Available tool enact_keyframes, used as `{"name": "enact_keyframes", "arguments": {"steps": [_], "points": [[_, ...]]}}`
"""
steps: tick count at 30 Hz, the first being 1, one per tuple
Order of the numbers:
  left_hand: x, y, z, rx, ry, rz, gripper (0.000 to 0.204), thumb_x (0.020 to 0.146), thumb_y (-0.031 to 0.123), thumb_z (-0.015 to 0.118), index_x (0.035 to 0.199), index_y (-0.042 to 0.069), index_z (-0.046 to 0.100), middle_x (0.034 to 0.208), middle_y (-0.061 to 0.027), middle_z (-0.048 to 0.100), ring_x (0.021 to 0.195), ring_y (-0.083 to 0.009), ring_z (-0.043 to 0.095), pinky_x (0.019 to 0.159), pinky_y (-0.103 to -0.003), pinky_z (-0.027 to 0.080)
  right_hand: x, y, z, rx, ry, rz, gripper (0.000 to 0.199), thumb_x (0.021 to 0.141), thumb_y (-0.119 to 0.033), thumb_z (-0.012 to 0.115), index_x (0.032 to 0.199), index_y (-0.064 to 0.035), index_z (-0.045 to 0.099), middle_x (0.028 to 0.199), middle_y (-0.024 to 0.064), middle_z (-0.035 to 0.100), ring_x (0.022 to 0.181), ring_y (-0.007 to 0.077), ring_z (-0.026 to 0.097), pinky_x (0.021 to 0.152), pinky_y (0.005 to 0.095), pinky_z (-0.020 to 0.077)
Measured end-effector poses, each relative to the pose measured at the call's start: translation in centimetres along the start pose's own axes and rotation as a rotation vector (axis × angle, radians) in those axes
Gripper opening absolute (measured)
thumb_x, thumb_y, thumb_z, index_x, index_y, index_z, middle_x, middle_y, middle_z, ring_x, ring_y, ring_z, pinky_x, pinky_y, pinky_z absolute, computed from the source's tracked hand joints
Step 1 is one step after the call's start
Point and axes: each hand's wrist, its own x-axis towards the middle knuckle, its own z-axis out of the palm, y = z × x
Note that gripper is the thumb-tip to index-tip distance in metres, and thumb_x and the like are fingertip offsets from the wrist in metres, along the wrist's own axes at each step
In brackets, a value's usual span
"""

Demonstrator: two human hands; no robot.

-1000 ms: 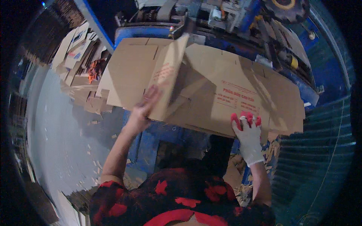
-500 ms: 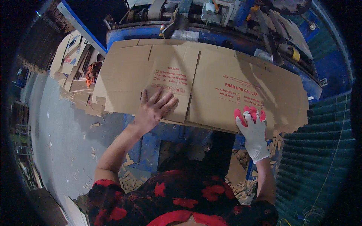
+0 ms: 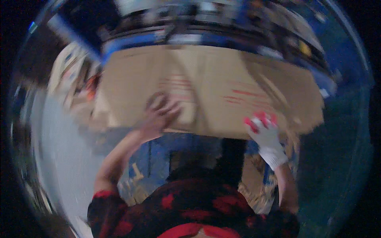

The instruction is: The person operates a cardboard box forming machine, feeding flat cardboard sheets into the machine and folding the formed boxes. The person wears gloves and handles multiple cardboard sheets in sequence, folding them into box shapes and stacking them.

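I am watching from far away through the head camera, and what I see is blurry. A big brown cardboard piece (image 3: 214, 75) lies flat, wide from side to side, just in front of the blue machine (image 3: 133, 41). Its far edge is close to the machine's near edge. I can see red print (image 3: 248, 94) on top, too fuzzy to make out, and dark shadows across it.

The left hand (image 3: 162, 113) is bare. It rests on the cardboard by the near edge, left of the middle, with its fingers spread apart. The right hand (image 3: 265, 131) wears a white glove with red fingertips. It is at the near edge too, over toward the right corner, with its fingers bent on top. I cannot tell if it pinches the cardboard or only rests there.

Past the cardboard's left edge there is a messy pile of cardboard (image 3: 65, 75), with an orange thing (image 3: 91, 87) beside it. Small tan scraps (image 3: 134, 187) lie lower down, near the person's black and red shirt (image 3: 190, 202).
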Motion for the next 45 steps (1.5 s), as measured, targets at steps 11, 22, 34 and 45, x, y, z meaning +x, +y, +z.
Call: {"name": "enact_keyframes", "arguments": {"steps": [11,22,34,45], "points": [[2.9,-4.0,3.7,-0.332,0.302,-0.143,0.078,0.078,0.054,0.061,0.135,0.006,0.039,0.143,-0.0226,0.031,0.133,-0.0411,0.026,0.108,-0.050,0.022,1.5,3.3,-6.4,0.939,-0.335,0.176,0.057,0.079,-0.003,0.059,0.134,-0.0124,0.044,0.127,0.0137,0.050,0.123,0.0337,0.042,0.104,0.0448,0.0327],[2.6,-4.0,3.5,-0.308,0.248,-0.171,0.094,0.073,0.059,0.065,0.139,0.000,0.032,0.147,-0.0290,0.019,0.136,-0.0458,0.018,0.111,-0.051,0.019,3.2,7.1,1.2,0.139,0.095,0.534,0.049,0.087,-0.010,0.054,0.132,0.0020,0.042,0.130,0.0218,0.049,0.125,0.0384,0.041,0.108,0.0435,0.0291],[2.8,-3.9,3.1,-0.243,0.272,-0.121,0.098,0.072,0.065,0.062,0.140,0.002,0.032,0.148,-0.0263,0.020,0.138,-0.0449,0.014,0.111,-0.053,0.017,3.6,4.9,-0.7,-0.039,-0.077,0.466,0.054,0.087,-0.020,0.055,0.135,0.0004,0.040,0.131,0.0203,0.047,0.126,0.0371,0.040,0.108,0.0456,0.0278],[-1.7,-0.6,1.0,-0.233,0.436,-0.080,0.061,0.074,0.010,0.060,0.133,0.009,0.047,0.138,-0.0153,0.044,0.129,-0.0396,0.038,0.106,-0.051,0.031,1.2,-0.3,-6.2,-0.161,-0.310,-0.030,0.061,0.074,-0.020,0.067,0.128,-0.0034,0.045,0.128,0.0177,0.049,0.116,0.0363,0.047,0.097,0.0486,0.0365]]}}
